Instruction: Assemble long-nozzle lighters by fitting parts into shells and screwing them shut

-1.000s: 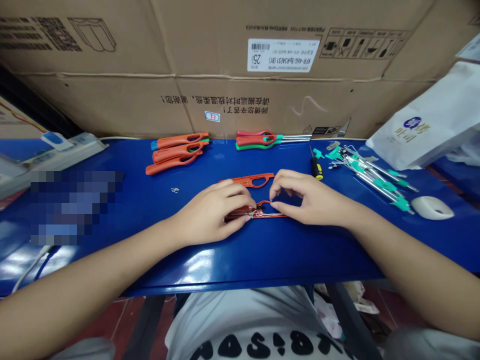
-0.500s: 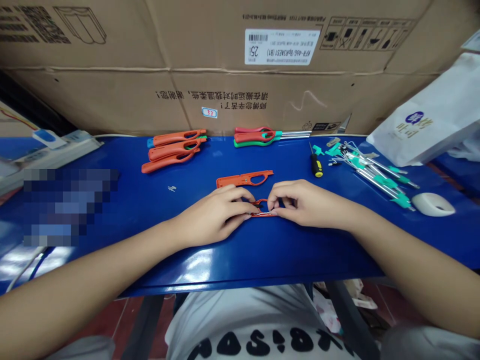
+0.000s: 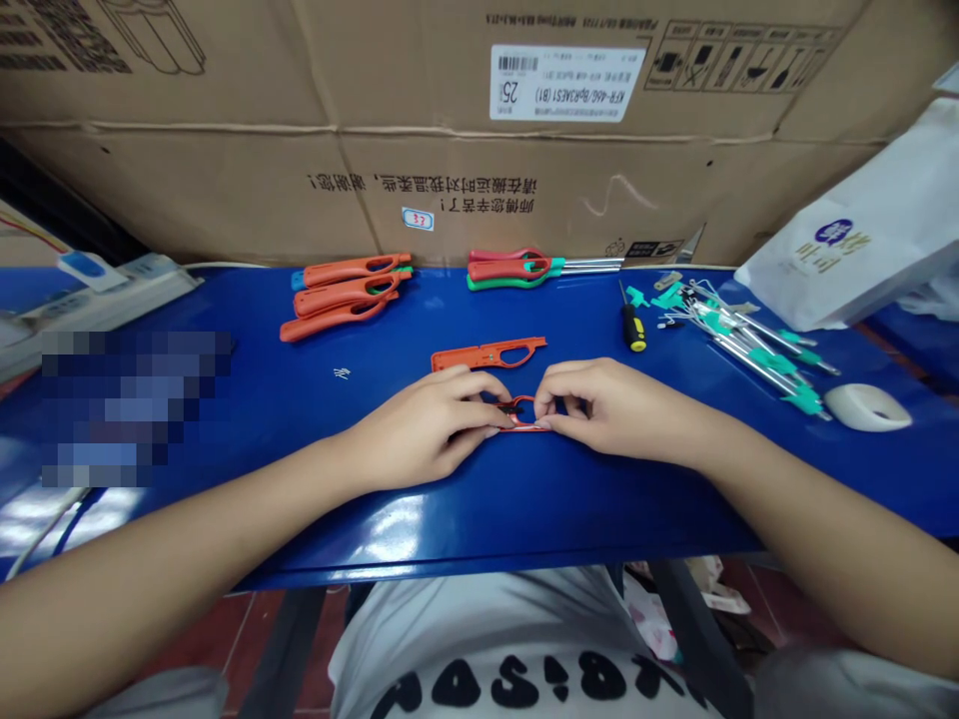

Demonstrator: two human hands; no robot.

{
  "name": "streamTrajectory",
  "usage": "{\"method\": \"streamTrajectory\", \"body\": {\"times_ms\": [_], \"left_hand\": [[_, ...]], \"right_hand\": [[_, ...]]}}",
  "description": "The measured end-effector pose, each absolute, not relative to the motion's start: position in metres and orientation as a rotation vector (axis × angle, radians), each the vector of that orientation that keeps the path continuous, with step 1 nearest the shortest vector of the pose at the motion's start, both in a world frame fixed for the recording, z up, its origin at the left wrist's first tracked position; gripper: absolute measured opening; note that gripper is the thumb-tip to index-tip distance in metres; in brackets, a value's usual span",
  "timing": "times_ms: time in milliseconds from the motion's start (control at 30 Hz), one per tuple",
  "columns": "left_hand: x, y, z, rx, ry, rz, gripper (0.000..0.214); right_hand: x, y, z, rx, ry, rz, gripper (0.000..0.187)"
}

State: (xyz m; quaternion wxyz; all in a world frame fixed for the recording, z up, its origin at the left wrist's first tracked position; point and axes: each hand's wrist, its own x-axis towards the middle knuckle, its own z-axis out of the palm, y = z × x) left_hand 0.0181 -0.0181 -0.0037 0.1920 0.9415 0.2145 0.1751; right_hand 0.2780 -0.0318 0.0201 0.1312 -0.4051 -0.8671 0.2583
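An orange lighter half-shell (image 3: 529, 427) lies between my hands, its ring-shaped trigger guard toward the back. A dark part and a thin pale wire run inside it. My left hand (image 3: 439, 424) is closed on the shell's left end, which its fingers cover. Thumb and forefinger of my right hand (image 3: 591, 404) pinch at the shell's right end, at the wire or the rim; the exact contact is hidden. Just behind my left hand lies a second orange half-shell (image 3: 490, 355), inner side up.
Orange lighter shells (image 3: 345, 295) are stacked at the back left, red and green lighters (image 3: 509, 270) at the back middle. A screwdriver (image 3: 633, 328), metal rods with green parts (image 3: 756, 350) and a white oval object (image 3: 867, 407) lie right. Small screws (image 3: 342, 373) lie left. A cardboard box (image 3: 420, 100) stands behind.
The hands hold nearly the same pose on the shell. The pale wire now sits closer along the shell's front rim, and the whole view has shifted slightly.
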Motion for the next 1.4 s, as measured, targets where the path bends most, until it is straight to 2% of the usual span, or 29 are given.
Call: {"method": "streamTrajectory", "body": {"times_ms": [400, 467, 567, 600, 700, 767, 833, 933, 1200, 1400], "left_hand": [[0.017, -0.018, -0.002, 2.775, 0.577, 0.461, 0.035], [0.016, -0.017, -0.001, 2.804, 0.561, 0.450, 0.038], [0.016, -0.017, 0.001, 2.831, 0.553, 0.424, 0.040], [0.016, -0.017, 0.001, 2.843, 0.548, 0.412, 0.041], [0.015, -0.017, 0.002, 2.877, 0.544, 0.385, 0.041], [0.015, -0.017, 0.003, 2.883, 0.545, 0.375, 0.040], [0.015, -0.017, 0.003, 2.878, 0.542, 0.376, 0.040], [0.015, -0.017, 0.002, 2.868, 0.547, 0.368, 0.040], [0.015, -0.017, 0.002, 2.893, 0.563, 0.358, 0.039], [0.016, -0.019, 0.005, 2.766, 0.613, 0.444, 0.032]], "right_hand": [[0.276, -0.027, 0.016, -1.089, -2.410, 0.750, 0.006], [0.282, -0.020, 0.018, -1.151, -2.281, 0.604, 0.017], [0.306, 0.001, 0.020, -1.393, -1.999, 0.171, 0.035], [0.317, 0.010, 0.020, -1.485, -1.931, 0.052, 0.034], [0.354, 0.034, 0.015, -1.708, -1.907, -0.153, 0.013], [0.372, 0.046, 0.009, -1.862, -1.906, -0.212, 0.027], [0.383, 0.052, 0.003, -2.032, -1.910, -0.153, 0.037], [0.386, 0.055, -0.002, -2.128, -1.938, -0.064, 0.038], [0.385, 0.060, -0.005, -2.091, -1.825, 0.003, 0.008], [0.379, 0.059, 0.002, -1.893, -1.666, 0.130, 0.026]]}}
